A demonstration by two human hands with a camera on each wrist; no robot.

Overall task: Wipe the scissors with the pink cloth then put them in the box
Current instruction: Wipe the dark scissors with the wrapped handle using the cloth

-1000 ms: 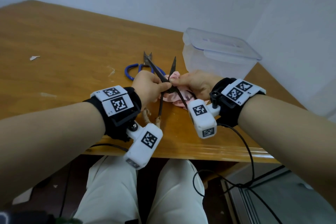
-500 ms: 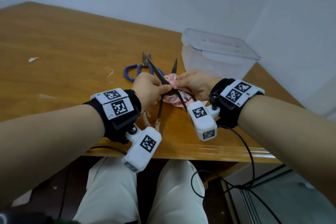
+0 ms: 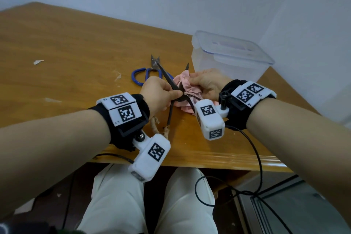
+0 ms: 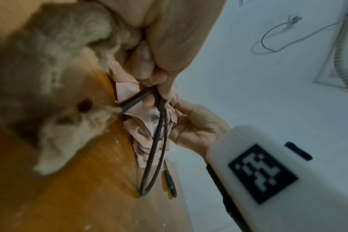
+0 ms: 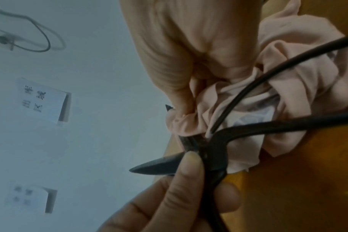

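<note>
The left hand pinches the black scissors at the pivot, blades spread into a V pointing away from the person, loop handles trailing toward the near table edge. The right hand bunches the pink cloth around 1 blade near the pivot. The lidded box stands beyond and right, nearer the right hand. A blue-handled pair lies just beyond the left hand.

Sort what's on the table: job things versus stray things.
Job:
black scissors, in left hand
pink cloth, in right hand
clear box, lid on

Stray:
blue-handled scissors
paper scraps
</note>
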